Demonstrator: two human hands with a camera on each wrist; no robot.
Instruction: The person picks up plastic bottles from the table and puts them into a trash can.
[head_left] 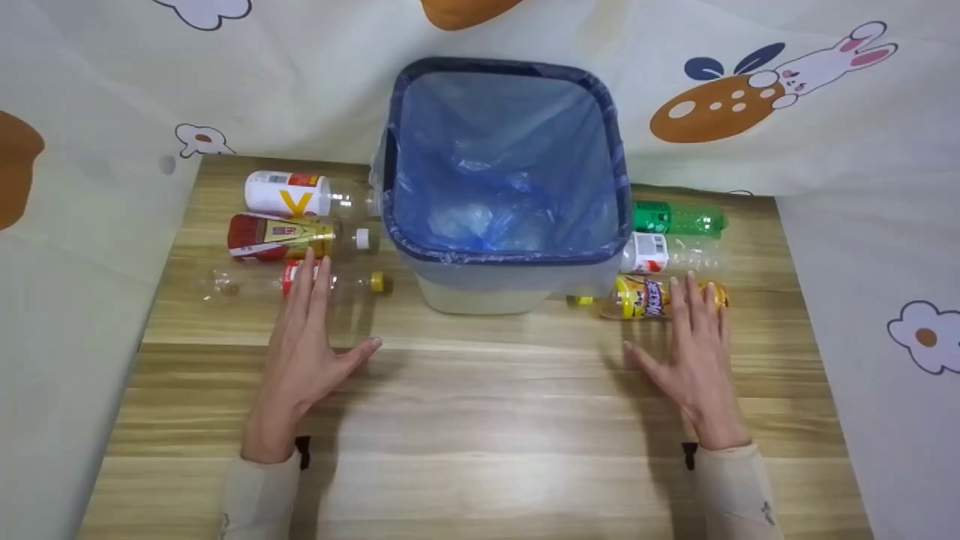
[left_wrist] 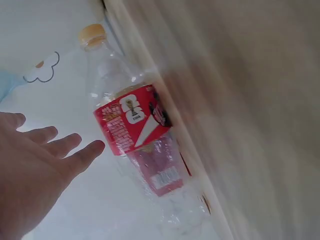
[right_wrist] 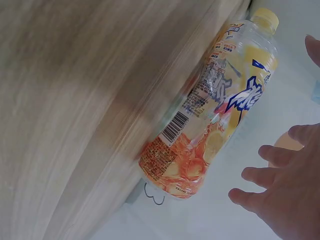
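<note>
My left hand (head_left: 307, 352), fingers straight and thumb spread, hovers by a clear plastic bottle with a red label (left_wrist: 132, 120) and a yellow cap. In the left wrist view its fingertips stand apart from that bottle. On the other side my right hand (head_left: 696, 352) is also spread, close to a yellow-labelled drink bottle (right_wrist: 205, 115); a gap shows between them in the right wrist view. Neither hand holds anything. Both bottles lie on their sides. Between and beyond the hands stands a bin (head_left: 480, 289) lined with a blue plastic bag (head_left: 517, 135).
Left of the bin lie a white-labelled bottle (head_left: 286, 193) and a red-and-gold-labelled bottle (head_left: 281, 238). To its right lie a green bottle (head_left: 679, 218) and a clear bottle with a white label (head_left: 651, 253). A printed curtain (head_left: 315, 82) hangs behind the wooden table (head_left: 480, 435).
</note>
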